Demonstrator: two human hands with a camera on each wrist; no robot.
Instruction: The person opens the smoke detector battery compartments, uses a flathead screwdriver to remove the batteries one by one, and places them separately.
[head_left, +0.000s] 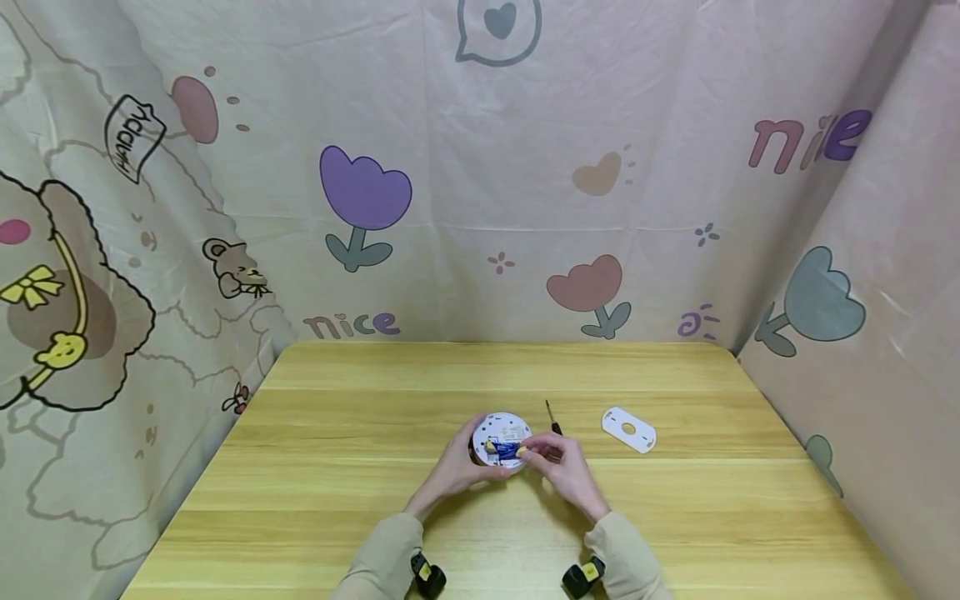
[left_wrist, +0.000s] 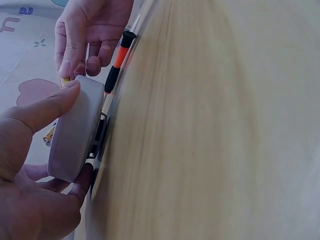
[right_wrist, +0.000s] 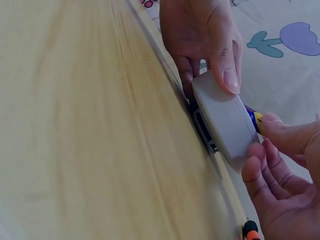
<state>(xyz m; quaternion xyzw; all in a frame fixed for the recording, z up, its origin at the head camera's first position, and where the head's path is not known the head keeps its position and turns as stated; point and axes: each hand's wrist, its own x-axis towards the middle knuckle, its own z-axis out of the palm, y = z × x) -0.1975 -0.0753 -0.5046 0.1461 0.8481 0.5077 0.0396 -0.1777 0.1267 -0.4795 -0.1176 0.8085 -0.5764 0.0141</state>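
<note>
Beige sleeves (head_left: 381, 554), seemingly padded, black wrist cameras (head_left: 431, 583)

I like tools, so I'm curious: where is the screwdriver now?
In the head view, the screwdriver lies on the table just beyond the right hand, left of the white plate.

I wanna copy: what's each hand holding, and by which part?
Left hand: white device, by its edge. Right hand: apparently a battery, by its yellow end.
</note>
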